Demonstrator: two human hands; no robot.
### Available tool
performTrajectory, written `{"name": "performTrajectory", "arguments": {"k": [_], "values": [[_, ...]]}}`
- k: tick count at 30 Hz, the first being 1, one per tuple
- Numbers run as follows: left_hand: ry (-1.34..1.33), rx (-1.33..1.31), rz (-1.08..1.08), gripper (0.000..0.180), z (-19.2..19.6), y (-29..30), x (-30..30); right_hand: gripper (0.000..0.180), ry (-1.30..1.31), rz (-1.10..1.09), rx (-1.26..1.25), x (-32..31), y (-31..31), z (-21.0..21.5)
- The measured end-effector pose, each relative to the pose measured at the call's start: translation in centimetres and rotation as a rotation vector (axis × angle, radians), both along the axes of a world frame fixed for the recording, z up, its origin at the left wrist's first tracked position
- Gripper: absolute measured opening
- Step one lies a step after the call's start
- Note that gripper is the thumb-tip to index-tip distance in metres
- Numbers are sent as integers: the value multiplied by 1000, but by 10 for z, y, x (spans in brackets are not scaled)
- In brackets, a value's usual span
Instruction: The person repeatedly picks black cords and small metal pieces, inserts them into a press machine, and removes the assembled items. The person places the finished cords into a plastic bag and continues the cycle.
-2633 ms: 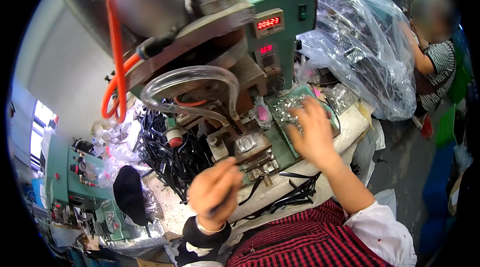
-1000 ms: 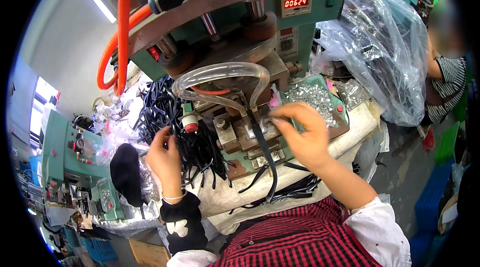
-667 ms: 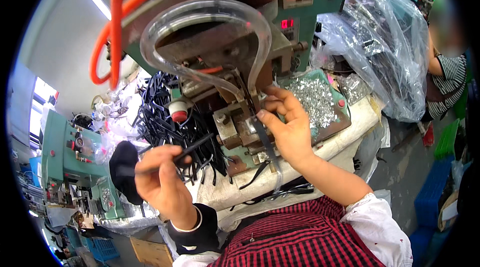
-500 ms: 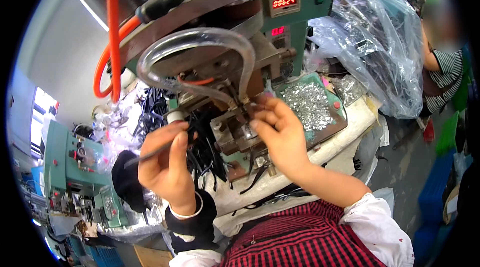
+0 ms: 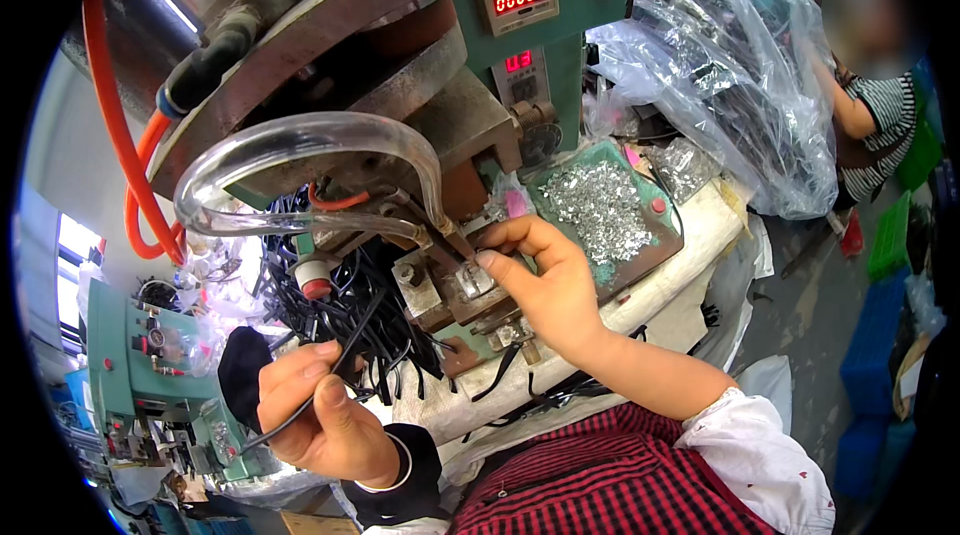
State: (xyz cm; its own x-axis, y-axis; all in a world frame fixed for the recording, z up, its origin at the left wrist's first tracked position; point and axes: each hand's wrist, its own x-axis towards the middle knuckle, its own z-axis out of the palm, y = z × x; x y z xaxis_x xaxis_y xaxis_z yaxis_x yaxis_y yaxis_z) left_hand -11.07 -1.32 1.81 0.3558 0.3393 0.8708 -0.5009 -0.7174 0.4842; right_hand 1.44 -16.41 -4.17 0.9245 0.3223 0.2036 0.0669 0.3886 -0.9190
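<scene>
My left hand (image 5: 325, 420) is closed on a thin black strap (image 5: 352, 337), which runs slantwise through the fingers in front of a pile of similar black straps (image 5: 325, 300). My right hand (image 5: 545, 285) reaches to the small metal die (image 5: 473, 280) of a bench press (image 5: 440, 125). Its thumb and forefinger are pinched together at the die's edge, and whatever they hold is too small or hidden to make out. Right beside this hand, a green tray (image 5: 672, 253) bears a heap of small silver metal pieces (image 5: 600, 210).
A clear plastic tube (image 5: 300, 130) loops in front of the press. Orange air hoses (image 5: 112, 125) hang at the left. A large clear plastic bag (image 5: 740, 85) of dark items lies behind the tray. Another green machine (image 5: 125, 355) stands at far left; a person (image 5: 870, 125) is at far right.
My view has shifted, with the press now further left in it. My left hand has moved down, away from the die, keeping the strap. My right hand stays at the die.
</scene>
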Motion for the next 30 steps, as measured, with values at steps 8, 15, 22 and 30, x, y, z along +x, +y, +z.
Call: {"name": "performTrajectory", "arguments": {"k": [8, 15, 22, 30], "values": [[5, -104, -77, 9, 20, -17, 9, 11, -411, -152, -287, 11, -5, 5], [76, -207, -38, 10, 13, -1, 37, 45, -127, -2, -48, 3, 3, 7], [92, -159, -100, 12, 6, -3, 24, 57, -143, 121, -141, -19, -29, 45], [167, 714, -107, 29, -26, -40, 34, 27, -696, -605, -1314, 60, -100, -68]]}}
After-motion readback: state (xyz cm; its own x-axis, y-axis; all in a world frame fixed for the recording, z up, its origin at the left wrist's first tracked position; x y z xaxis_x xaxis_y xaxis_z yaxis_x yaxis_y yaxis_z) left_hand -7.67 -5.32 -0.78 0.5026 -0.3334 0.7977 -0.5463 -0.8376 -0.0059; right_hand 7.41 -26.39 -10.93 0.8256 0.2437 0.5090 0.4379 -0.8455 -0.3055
